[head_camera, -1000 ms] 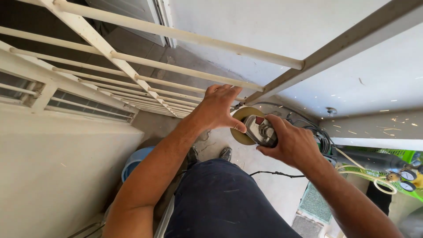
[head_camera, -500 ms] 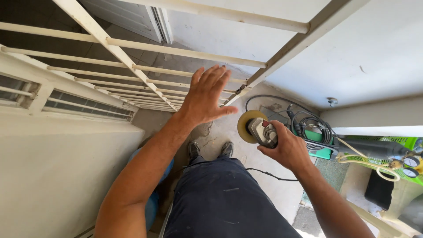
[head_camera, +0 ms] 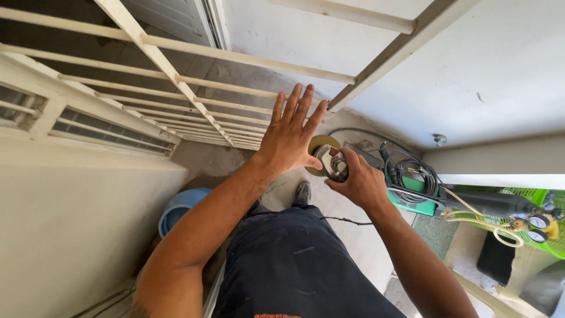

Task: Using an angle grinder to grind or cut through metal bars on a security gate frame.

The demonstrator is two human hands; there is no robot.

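While I look down from the head camera, my left hand is raised with the palm facing away, fingers straight and spread a little, grasping nothing. Its fingertips reach up toward the cream-painted metal grille, whose bars run above and to the left of that hand; I cannot tell whether the fingertips touch a bar.

Just to the right of the left hand, and slightly lower, my right hand is clenched around the body of an angle grinder. The grinder's yellowish round disc sits between the two hands, partly hidden behind the edge of the left palm. A thin dark cord trails from below the right wrist across the floor.

Below both hands are my dark work trousers and one shoe on a dusty concrete floor. Below and to the left of the left forearm stands a blue bucket. To the right of the right hand lies a green machine topped with coiled black cables, and farther right a dark gas cylinder with round gauges beside a green crate.
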